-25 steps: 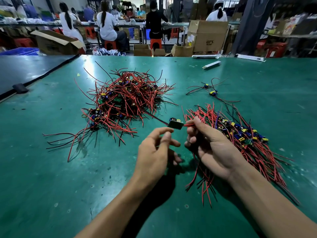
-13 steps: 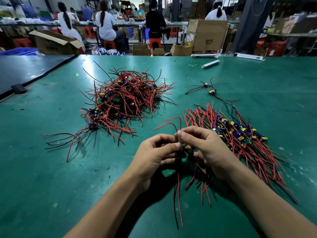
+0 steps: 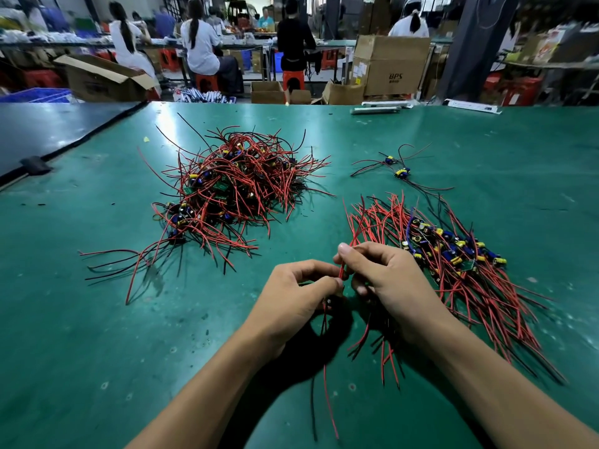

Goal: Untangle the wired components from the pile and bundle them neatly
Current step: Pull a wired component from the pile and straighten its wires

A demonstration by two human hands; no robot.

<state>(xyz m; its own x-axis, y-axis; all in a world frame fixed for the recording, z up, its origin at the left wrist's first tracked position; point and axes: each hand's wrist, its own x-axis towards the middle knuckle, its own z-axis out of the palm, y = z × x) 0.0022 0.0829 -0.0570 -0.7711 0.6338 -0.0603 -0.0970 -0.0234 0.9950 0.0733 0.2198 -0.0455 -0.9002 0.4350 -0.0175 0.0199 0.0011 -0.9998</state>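
Note:
A tangled pile (image 3: 233, 192) of red and black wired components lies on the green table (image 3: 81, 319), left of centre. A sorted bundle (image 3: 453, 264) with its wires laid side by side lies at the right. My left hand (image 3: 291, 299) and my right hand (image 3: 389, 280) meet near the table's middle and both pinch one wired component. Its red and black wires (image 3: 325, 384) hang down below my left hand. The component's body is hidden by my fingers. More red wire ends stick out under my right hand.
Two loose wired components (image 3: 397, 166) lie beyond the sorted bundle. White strips (image 3: 376, 109) rest at the table's far edge. A black table (image 3: 48, 131) adjoins at the left. Cardboard boxes (image 3: 390, 64) and people working at benches fill the background.
The component moved from above the table, by the tangled pile, into both hands. Its looped red wires have been drawn down and now hang straight below my left hand.

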